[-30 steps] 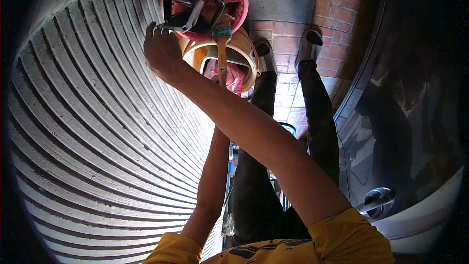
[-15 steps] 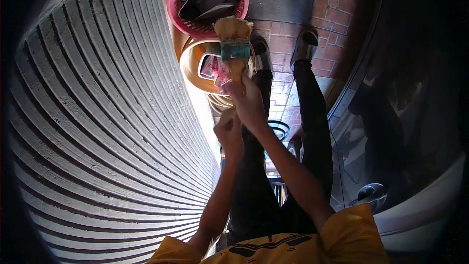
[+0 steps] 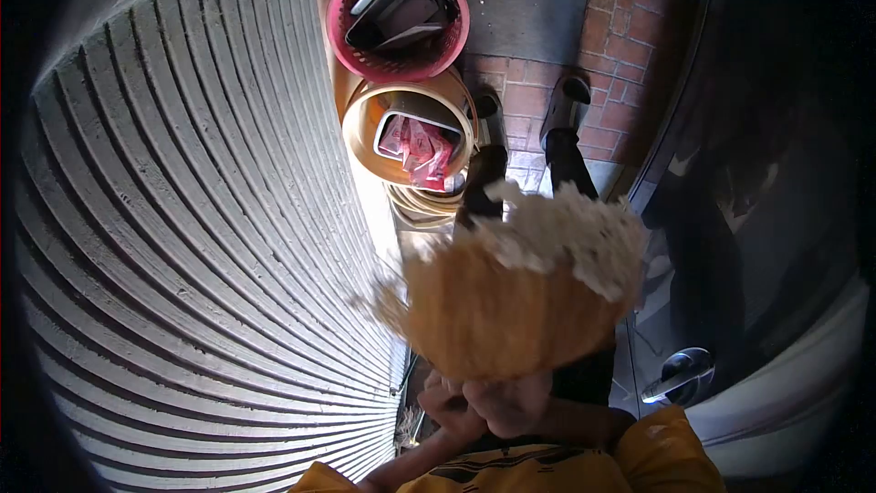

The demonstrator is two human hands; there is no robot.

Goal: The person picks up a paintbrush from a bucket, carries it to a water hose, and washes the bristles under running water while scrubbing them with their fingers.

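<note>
A wide paintbrush fills the lower middle of the view, close to the camera. Its tan bristles end in frayed, whitish tips, blurred by motion. My right hand is closed just below the bristles, gripping the brush; the handle and metal band are hidden. Against it on the left sits my left hand, fingers curled. Whether those fingers also hold the handle cannot be made out.
Grey ribbed wall curves along the left. Ahead stand a pink basket with dark containers and a tan bucket holding a tray of red-and-clear plastic. Coiled hose lies below. A dark glossy car door flanks the right.
The brush has come from above the bucket toward my chest and the camera, looking much larger. Both hands have drawn back with it and now sit side by side.
</note>
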